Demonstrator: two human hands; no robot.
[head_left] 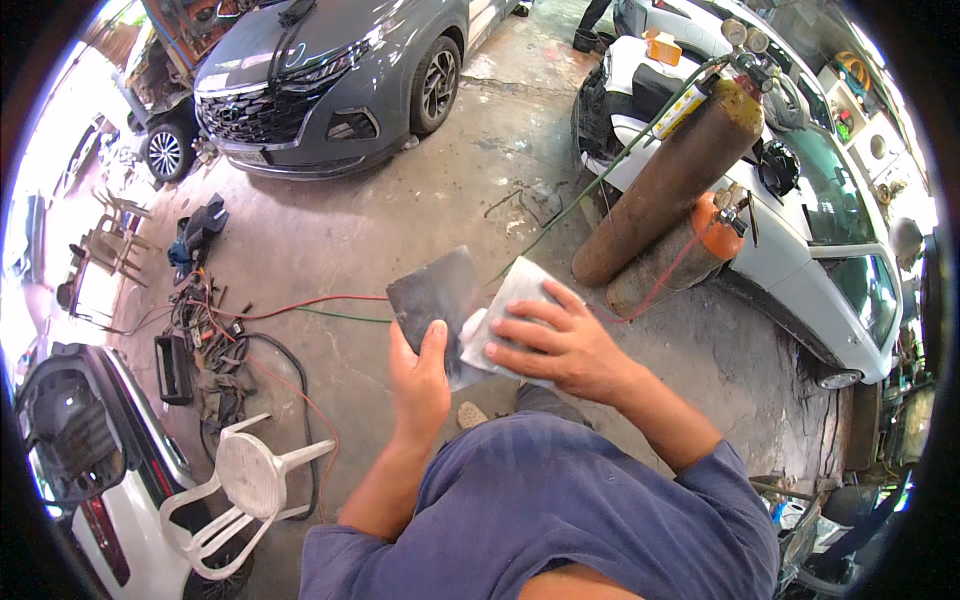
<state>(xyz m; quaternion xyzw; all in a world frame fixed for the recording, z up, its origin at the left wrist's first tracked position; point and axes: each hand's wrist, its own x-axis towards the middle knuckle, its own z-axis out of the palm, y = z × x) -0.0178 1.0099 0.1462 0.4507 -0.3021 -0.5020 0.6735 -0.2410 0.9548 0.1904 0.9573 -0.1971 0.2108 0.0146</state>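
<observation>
My left hand [420,378] grips a flat dark grey sheet [435,300] by its near left edge, with the thumb on top. The sheet is held up in front of my body, and its right part looks pale and glossy. My right hand [560,345] holds a folded white cloth or pad [522,283], its fingers spread across the top. The cloth's left edge overlaps the sheet's right side, and a small white bulge shows between them. I cannot tell what the sheet is made of.
Two gas cylinders, a tall brown one [665,185] and an orange-topped one [690,250], lean at the right by a white car [780,250]. A grey car [340,80] stands ahead. Hoses [330,298] cross the floor. At left are a white plastic chair [250,475] and loose parts [215,340].
</observation>
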